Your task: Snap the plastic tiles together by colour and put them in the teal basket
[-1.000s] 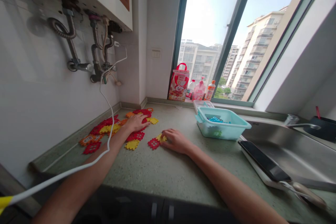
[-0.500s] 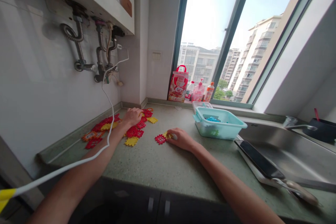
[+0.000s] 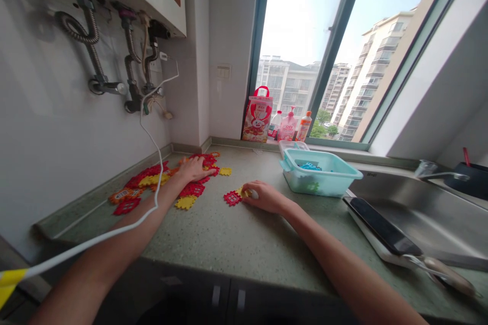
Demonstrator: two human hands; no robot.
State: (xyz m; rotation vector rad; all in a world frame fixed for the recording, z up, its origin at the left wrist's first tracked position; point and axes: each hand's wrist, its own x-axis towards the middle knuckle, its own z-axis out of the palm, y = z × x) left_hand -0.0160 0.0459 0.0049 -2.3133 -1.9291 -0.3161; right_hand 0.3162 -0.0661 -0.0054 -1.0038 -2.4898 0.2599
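My left hand lies over a pile of flat plastic interlocking building tiles, its fingers spread on the red tiles. A yellow tile lies at the pile's near edge, and another yellow tile sits just right of the pile. Closer to the middle of the counter, my right hand is closed on a yellow tile, mostly hidden by the fingers. A red tile adjoins that yellow one on its left; whether the two are locked together I cannot tell.
A teal plastic box with blue pieces stands right of my right hand. Beyond it are a sink and a black phone. A white cable crosses above my left forearm. Bottles and a red bag stand by the window.
My left hand has shifted slightly over the pile, and its fingers are more spread. The right hand keeps its hold on the yellow tile. The whole view has moved a little.
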